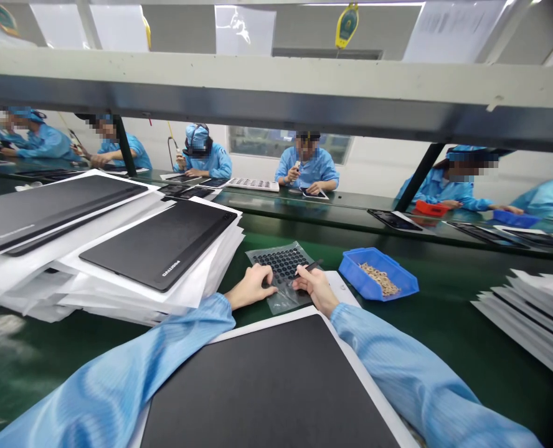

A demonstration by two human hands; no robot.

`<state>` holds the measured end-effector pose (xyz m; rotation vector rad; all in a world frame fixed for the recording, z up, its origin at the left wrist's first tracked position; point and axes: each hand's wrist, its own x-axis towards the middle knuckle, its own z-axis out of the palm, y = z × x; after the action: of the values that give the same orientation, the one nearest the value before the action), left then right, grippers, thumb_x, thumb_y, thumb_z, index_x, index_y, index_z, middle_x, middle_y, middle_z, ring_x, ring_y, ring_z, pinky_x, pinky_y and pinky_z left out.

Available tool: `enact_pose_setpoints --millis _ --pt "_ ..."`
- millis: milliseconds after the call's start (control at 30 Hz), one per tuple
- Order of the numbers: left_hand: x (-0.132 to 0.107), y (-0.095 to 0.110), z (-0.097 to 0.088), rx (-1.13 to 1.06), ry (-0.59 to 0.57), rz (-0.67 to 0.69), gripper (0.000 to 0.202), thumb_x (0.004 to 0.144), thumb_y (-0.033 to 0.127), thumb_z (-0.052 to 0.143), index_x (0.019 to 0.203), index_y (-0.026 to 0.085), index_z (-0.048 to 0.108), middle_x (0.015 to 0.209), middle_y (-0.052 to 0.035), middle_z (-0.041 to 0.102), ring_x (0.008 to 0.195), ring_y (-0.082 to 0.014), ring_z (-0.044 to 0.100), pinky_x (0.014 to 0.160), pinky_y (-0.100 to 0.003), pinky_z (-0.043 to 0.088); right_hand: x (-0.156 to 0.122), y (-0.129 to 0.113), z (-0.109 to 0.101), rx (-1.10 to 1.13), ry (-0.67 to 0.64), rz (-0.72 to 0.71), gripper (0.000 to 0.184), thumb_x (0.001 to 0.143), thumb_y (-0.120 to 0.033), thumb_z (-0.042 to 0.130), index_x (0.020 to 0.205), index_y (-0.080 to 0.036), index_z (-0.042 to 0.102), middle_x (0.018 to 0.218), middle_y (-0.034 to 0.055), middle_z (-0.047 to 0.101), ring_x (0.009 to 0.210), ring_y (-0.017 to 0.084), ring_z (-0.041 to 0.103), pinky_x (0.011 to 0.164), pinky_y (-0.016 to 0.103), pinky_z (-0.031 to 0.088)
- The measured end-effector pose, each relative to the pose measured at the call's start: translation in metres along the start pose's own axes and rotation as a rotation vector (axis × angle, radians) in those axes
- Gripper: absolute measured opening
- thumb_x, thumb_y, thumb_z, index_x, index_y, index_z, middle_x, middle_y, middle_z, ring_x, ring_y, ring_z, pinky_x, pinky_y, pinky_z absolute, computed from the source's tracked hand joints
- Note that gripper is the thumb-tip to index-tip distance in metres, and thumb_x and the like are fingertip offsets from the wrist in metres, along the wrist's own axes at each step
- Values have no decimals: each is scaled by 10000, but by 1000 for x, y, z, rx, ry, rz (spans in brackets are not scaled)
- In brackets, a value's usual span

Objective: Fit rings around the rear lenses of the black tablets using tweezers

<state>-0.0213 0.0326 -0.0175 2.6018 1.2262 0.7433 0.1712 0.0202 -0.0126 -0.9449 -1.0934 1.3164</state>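
Note:
A clear plastic sheet with rows of round black pieces [283,262] lies on the green table ahead of me. My left hand [252,286] rests at its left edge, fingers curled, with a gap between thumb and forefinger. Over the sheet's right side, my right hand [316,287] pinches slim black tweezers [312,266], their tip low over the pieces. Directly before me, a large dark tablet [276,386] lies face down on a white sheet, partly between my forearms. Part of a white card [342,287] shows beside my right wrist.
Stacked tablets [159,242] with white sheets stand at left. A blue bin [379,274] of small tan pieces sits right of my hands; layered white sheets [533,317] lie farther right. A shelf beam [276,87] crosses overhead. Several co-workers [307,165] sit opposite.

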Motion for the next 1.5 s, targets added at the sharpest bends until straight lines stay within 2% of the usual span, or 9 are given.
enact_pose_setpoints --millis 133,333,433,533,700,900,1133,1267,1500 --pt "-3 3 -1 -24 -49 -4 257 877 323 591 1061 144 593 1060 -63 598 1018 -223 561 887 -449 452 4 -13 -6 14 26 -42 475 544 -525 799 677 -157 530 536 1 595 478 109 587 470 217 495" --pt "-5 6 -1 -76 -77 -41 361 872 260 591 1216 174 525 1084 -67 580 1063 -254 531 899 -491 432 4 -45 -5 -75 5 -177 422 640 -526 735 691 -169 518 554 -29 565 509 85 569 460 181 460" --pt "-4 3 2 -119 -49 -44 332 883 250 578 1201 166 533 1083 -67 587 1065 -247 538 912 -486 432 1 -36 7 -216 -116 -162 388 625 -472 761 686 -147 558 530 -12 580 453 102 555 388 192 421" --pt "-5 -1 2 -177 6 -42 262 908 250 545 1150 150 553 1083 -68 596 1036 -220 562 916 -457 444 4 -12 16 -355 -217 -127 339 619 -412 768 665 -133 581 483 -11 569 390 104 518 345 199 394" --pt "-19 -2 -5 -259 18 19 129 888 167 528 1006 133 570 980 -48 623 937 -180 596 859 -383 477 7 15 14 -494 -234 -142 226 702 -338 692 704 -144 576 507 -22 560 439 103 528 375 187 402" --pt "-30 1 -11 -263 -25 134 232 842 101 433 1014 180 569 1079 -45 631 1023 -171 568 939 -305 427 4 14 11 -541 -237 -160 198 741 -322 657 733 -145 569 526 -16 565 479 113 556 412 191 426" --pt "-28 4 -11 -196 -11 189 290 855 124 423 1104 194 555 1110 -52 611 1066 -176 544 966 -316 418 5 14 11 -529 -259 -169 250 750 -387 648 726 -154 562 528 -22 558 468 106 549 411 189 426" --pt "-27 5 -11 -137 -44 241 267 853 110 409 987 199 622 1091 -63 602 1078 -189 522 969 -330 413 5 13 11 -523 -260 -180 272 747 -413 642 697 -163 545 503 -33 542 435 96 527 401 190 418" --pt "-27 5 -12 -26 -48 266 257 844 86 393 884 183 628 1056 -76 575 1058 -207 486 939 -363 401 2 11 15 -555 -166 -231 212 755 -332 638 657 -181 526 467 -39 549 407 100 537 398 187 401"
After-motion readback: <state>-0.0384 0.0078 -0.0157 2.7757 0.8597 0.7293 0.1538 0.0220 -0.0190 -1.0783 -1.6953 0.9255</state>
